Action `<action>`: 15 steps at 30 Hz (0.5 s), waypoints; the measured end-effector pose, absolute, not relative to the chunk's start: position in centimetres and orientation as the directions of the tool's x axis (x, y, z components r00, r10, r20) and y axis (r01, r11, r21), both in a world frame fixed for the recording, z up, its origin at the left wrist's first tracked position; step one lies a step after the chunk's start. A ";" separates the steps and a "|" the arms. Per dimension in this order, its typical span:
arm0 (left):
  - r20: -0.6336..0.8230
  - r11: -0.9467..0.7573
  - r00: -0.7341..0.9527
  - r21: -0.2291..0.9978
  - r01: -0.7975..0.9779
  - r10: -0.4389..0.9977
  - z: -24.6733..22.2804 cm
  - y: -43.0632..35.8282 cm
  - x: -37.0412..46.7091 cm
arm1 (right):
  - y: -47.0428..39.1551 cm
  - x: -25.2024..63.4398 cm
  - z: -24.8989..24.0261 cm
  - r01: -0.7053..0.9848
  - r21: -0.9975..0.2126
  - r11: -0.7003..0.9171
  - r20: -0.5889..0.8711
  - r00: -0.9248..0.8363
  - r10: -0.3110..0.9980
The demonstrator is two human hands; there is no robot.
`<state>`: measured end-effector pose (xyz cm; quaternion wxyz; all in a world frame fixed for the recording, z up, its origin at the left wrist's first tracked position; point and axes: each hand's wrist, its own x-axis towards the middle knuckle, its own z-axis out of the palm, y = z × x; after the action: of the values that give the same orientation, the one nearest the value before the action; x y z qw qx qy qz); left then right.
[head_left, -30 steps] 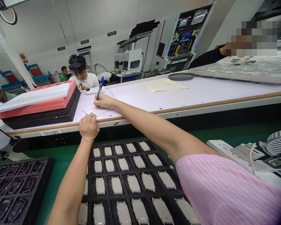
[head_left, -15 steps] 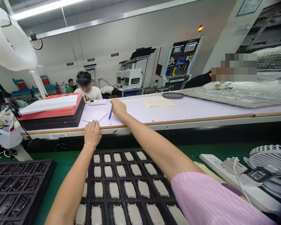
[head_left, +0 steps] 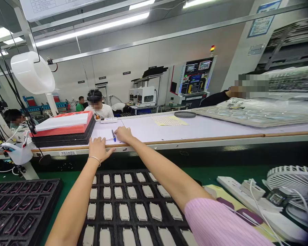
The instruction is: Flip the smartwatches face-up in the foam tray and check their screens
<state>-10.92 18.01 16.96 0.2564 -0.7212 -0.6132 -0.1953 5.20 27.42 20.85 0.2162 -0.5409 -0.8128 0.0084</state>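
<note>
My left hand [head_left: 98, 149] rests at the front edge of the raised white shelf [head_left: 149, 131], its fingers over a sheet of paper [head_left: 102, 133] and its thumb spread to the right. Just right of it, my right hand [head_left: 123, 134] lies on the shelf with bent fingers, beside a blue pen [head_left: 113, 135]. The fingertips are near the pen, and a grip on it cannot be made out. Below my arms is a black foam tray [head_left: 113, 218] with rows of pale flat parts [head_left: 124, 212].
A stack of red and black foam trays [head_left: 64, 136] stands left on the shelf. Yellow dotted sheet [head_left: 169, 120], round black dish [head_left: 185, 114] and plastic-covered trays [head_left: 256, 114] lie rightward. Below right are a power strip [head_left: 233, 186] and fan [head_left: 292, 181]. Other people sit beyond.
The view has tilted up. The pen, earlier upright at my right fingers, now lies lower beside them. My right hand has moved nearer to my left, whose thumb has spread out.
</note>
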 end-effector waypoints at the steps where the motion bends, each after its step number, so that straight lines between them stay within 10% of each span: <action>1: 0.594 -0.109 0.168 -0.134 0.985 0.787 17.0 18.0 -11.1 | 27.3 5.0 21.0 0.869 -0.252 0.425 0.337 -0.333 0.881; 10: 0.679 -0.211 0.266 -0.165 0.963 0.684 15.2 13.5 -13.4 | 19.2 11.5 20.9 0.751 -0.335 0.568 0.421 -0.420 0.804; 15: 0.560 -0.215 -0.121 0.496 0.841 0.819 8.2 8.9 -18.3 | 10.5 24.1 13.0 0.546 -0.492 0.678 0.417 -0.535 0.735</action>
<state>-18.35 8.93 8.24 0.0132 -0.6630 -0.6262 -0.4101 24.06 10.50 13.00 0.3074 -0.3712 -0.8627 0.1529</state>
